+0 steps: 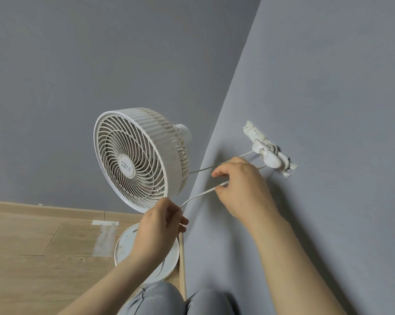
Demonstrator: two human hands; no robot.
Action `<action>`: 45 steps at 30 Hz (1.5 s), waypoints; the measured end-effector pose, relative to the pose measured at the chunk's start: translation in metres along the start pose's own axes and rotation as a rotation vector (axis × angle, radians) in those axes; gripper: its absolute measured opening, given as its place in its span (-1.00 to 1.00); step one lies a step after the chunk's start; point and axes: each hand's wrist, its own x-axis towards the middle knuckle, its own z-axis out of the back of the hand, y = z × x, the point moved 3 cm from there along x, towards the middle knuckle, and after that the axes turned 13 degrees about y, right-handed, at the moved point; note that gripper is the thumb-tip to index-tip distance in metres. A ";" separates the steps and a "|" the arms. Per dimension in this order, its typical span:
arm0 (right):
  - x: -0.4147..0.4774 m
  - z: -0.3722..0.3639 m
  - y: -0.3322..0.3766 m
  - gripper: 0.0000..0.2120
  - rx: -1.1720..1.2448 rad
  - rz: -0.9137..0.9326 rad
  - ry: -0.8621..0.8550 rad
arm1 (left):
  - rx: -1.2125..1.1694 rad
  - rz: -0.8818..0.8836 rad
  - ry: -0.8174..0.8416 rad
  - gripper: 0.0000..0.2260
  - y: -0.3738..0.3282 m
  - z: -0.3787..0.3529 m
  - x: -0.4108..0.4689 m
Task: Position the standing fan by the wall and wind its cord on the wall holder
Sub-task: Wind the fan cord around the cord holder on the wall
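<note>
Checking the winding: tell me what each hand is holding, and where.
Both hold the cord: the left hand pinches it in front of the fan, and the right hand grips it further along, nearer the wall holder.

A thin white cord (pixel 201 195) is pinched by the raised left hand (pixel 161 223) and, seemingly, by the curled right hand (pixel 242 189).

Corner of a room, viewed obliquely. Rear wall (pixel 101 53), upper left of the frame, matte blue-grey; side wall (pixel 339 76), right half, same colour, slightly paler; their seam slants from top right of centre to lower centre; wood-grain plank floor (pixel 33 258), lower left; pale skirting board (pixel 44 209) at the rear wall's foot; whitish tape strip (pixel 105 222) and pale streak (pixel 104 242) on the floor; lighting soft, even.
</note>
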 end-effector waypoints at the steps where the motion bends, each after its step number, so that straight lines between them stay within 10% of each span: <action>1: 0.004 0.000 0.003 -0.71 -0.044 0.005 0.049 | -0.008 -0.010 -0.006 -0.87 0.000 0.000 -0.001; 21: 0.090 0.025 -0.003 -0.94 -0.321 -0.008 0.330 | -0.132 -0.041 0.052 -0.87 0.002 -0.008 0.001; 36: 0.128 0.080 -0.041 -0.95 -0.149 -0.155 0.279 | -0.130 -0.055 0.069 -0.87 0.001 -0.017 0.013; 45: 0.122 0.107 -0.030 -0.85 -0.519 -0.185 0.030 | -0.124 -0.079 0.059 -0.85 -0.010 -0.018 0.015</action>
